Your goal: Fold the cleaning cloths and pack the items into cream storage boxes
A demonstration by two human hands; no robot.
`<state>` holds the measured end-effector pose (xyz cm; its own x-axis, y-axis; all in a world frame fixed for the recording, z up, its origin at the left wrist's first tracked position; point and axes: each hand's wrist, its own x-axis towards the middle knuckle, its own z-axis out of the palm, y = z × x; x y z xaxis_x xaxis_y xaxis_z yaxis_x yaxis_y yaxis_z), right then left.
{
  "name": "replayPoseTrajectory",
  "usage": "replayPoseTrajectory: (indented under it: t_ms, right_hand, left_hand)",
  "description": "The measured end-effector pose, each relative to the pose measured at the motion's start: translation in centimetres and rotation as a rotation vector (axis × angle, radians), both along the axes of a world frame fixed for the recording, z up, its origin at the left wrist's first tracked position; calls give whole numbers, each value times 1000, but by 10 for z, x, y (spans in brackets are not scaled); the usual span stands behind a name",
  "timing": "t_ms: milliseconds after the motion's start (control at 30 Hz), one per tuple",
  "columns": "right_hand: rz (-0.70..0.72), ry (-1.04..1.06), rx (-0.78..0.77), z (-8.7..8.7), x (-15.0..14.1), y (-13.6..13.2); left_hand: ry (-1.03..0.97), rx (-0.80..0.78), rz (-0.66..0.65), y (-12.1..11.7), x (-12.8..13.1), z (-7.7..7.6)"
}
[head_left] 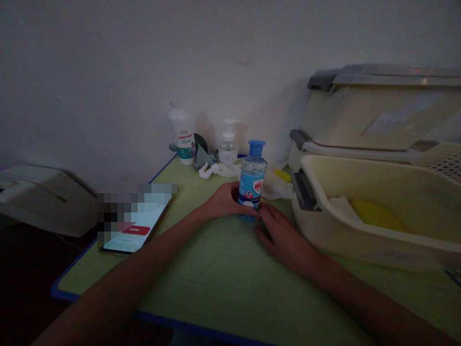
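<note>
A clear bottle [253,178] with a blue cap and a blue label stands upright on the green table [201,259]. My left hand [226,201] is wrapped round its lower part from the left, the thumb across the front. At the bottle's lower right is my right hand [279,230], its fingertips at or against the base and its thumb apart from the other fingers. Crumpled white tissue or plastic [228,169] lies behind the bottle.
A phone or tablet [144,223] lies at the left edge. Behind stand a white bottle [182,137] and a pump bottle [228,146] beside a grey cloth [204,156]. At right, a cream bin [360,245] holds something yellow [378,216]; a lidded box [367,115] rises behind.
</note>
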<state>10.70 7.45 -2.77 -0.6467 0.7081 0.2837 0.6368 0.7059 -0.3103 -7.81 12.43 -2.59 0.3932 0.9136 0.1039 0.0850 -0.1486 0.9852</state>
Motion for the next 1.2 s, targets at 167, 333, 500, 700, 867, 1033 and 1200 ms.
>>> replayPoseTrajectory:
  t_ms: [167,333,500,700,867,1033,1200]
  right_hand:
    - [-13,21,-59,4,0,-1]
    - [-3,48,-83,5,0,-1]
    - [0,48,-78,4,1,-1]
    - [7,49,-71,4,1,-1]
    - [-28,58,-104,3,1,-1]
    - [-46,136,-101,-2,2,-1]
    - [-63,185,-130,-3,2,-2]
  left_hand:
    - [-32,-68,18,7,-3,-6]
    - [-48,-106,19,8,-5,-5]
    - [-66,-139,12,7,-5,-4]
    - [-86,-153,12,7,-5,-3]
    - [-90,-162,5,7,-5,-4]
    - [-88,-166,1,8,-5,-4]
    - [-90,-157,0,7,-5,-4]
